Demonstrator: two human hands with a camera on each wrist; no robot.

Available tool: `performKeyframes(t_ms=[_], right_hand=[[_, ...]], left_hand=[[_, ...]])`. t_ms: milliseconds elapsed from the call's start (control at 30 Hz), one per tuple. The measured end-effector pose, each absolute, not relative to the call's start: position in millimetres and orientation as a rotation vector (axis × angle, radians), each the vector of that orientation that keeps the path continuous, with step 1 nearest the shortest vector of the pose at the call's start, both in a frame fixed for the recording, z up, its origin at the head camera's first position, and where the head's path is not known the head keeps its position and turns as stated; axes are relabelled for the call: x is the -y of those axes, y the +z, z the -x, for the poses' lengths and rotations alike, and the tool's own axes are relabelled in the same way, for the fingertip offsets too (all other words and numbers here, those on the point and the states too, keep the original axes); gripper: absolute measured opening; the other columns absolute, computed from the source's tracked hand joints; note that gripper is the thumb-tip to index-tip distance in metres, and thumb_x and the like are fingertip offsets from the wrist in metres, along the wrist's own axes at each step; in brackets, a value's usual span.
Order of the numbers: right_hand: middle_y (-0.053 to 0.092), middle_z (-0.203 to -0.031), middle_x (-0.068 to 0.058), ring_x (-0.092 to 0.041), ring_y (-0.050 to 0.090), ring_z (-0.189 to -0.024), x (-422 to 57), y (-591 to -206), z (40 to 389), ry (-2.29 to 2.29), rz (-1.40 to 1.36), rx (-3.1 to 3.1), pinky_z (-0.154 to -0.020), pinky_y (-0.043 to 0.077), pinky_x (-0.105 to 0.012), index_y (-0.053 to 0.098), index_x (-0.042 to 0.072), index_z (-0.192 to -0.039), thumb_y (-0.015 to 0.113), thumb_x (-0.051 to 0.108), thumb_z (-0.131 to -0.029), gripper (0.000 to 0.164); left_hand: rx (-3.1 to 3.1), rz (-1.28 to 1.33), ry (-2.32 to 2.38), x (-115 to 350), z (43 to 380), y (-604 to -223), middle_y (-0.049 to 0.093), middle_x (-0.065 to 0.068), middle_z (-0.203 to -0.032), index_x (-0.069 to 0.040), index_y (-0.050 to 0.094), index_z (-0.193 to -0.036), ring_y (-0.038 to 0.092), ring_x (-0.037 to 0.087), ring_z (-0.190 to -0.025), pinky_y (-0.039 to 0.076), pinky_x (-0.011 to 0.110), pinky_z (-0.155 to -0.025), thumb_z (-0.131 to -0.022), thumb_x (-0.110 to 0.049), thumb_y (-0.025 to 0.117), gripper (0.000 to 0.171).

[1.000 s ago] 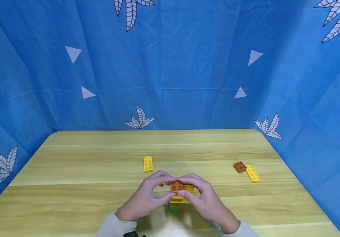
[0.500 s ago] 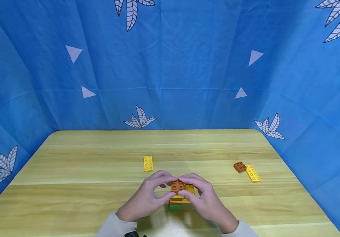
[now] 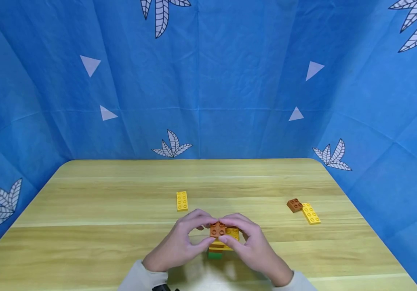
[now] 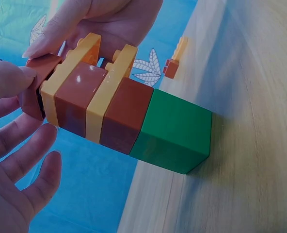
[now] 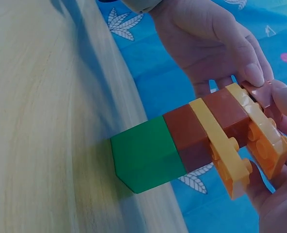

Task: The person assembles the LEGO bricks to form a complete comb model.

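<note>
A brick tower stands upright on the table, with a green block (image 4: 175,131) at its base. Above that, brown bricks (image 4: 129,114) alternate with two yellow plates (image 5: 221,145) whose studded ends jut out to the right. On top is a brown four-stud brick (image 3: 217,230); the left wrist view shows it tilted, with a dark gap between it and the upper yellow plate. My left hand (image 3: 181,244) pinches this brick between thumb and forefinger from the left. My right hand (image 3: 248,242) pinches it from the right, its other fingers behind the tower.
A yellow eight-stud plate (image 3: 182,201) lies beyond my left hand on the wooden table (image 3: 103,202). Farther right, a loose brown brick (image 3: 294,205) touches another yellow plate (image 3: 310,213). Blue patterned cloth (image 3: 230,81) hangs behind the table and at both sides.
Both hands keep their pinch on the brown brick and the tower stays in place. The whole head view has shifted very slightly.
</note>
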State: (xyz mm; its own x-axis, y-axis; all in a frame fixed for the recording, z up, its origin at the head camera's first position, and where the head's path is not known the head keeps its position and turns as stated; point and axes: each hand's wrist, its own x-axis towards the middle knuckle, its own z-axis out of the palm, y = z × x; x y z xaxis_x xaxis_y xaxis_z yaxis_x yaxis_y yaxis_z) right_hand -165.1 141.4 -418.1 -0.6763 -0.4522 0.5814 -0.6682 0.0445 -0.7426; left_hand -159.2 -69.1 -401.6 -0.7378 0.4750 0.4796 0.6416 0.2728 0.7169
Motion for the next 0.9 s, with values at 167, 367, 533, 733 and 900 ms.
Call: performKeyframes(t_ms=[167,367,533,733,900], right_hand=[[0.062,-0.112,-0.011,-0.016,0.060,-0.103,-142.0,-417.5,164.6,1.702,-1.150,2.137,-0.088,0.052,-0.027,0.059,0.001,-0.120,0.064,-0.006,-0.084,0.037],[0.061,-0.112,-0.016,-0.016,0.059,-0.103,-141.3,-418.6,165.0,1.724,-1.174,2.100,-0.088,0.052,-0.026,0.058,-0.002,-0.120,0.063,-0.010,-0.083,0.038],[0.059,-0.112,-0.021,-0.016,0.059,-0.104,-141.6,-420.9,165.7,1.775,-1.197,2.062,-0.088,0.052,-0.026,0.057,-0.006,-0.119,0.063,-0.013,-0.081,0.038],[0.059,-0.111,-0.022,-0.015,0.059,-0.104,-141.7,-421.6,165.9,1.780,-1.199,2.061,-0.089,0.051,-0.025,0.058,-0.006,-0.118,0.063,-0.014,-0.081,0.038],[0.059,-0.111,-0.021,-0.014,0.058,-0.104,-141.1,-421.9,165.7,1.782,-1.196,2.065,-0.089,0.051,-0.025,0.058,-0.006,-0.118,0.063,-0.013,-0.081,0.038]], left_hand=[[2.368,1.050,-1.461,69.1,159.1,-401.7,0.059,-0.009,-0.109,-0.020,0.061,-0.122,0.056,0.008,-0.094,0.051,0.025,-0.079,-0.088,-0.018,0.067,0.034],[2.352,1.060,-1.457,68.3,160.0,-402.8,0.059,-0.009,-0.109,-0.019,0.061,-0.121,0.056,0.007,-0.094,0.051,0.026,-0.079,-0.087,-0.015,0.067,0.035],[2.337,1.072,-1.449,67.1,160.6,-404.3,0.059,-0.009,-0.109,-0.017,0.062,-0.120,0.057,0.007,-0.093,0.051,0.028,-0.080,-0.087,-0.013,0.068,0.034],[2.362,1.057,-1.480,68.4,160.5,-405.2,0.059,-0.009,-0.109,-0.019,0.062,-0.120,0.057,0.008,-0.094,0.052,0.030,-0.080,-0.087,-0.016,0.067,0.033],[2.390,1.030,-1.537,69.1,160.6,-405.6,0.060,-0.010,-0.109,-0.021,0.062,-0.120,0.057,0.008,-0.096,0.052,0.030,-0.081,-0.088,-0.020,0.067,0.032]])
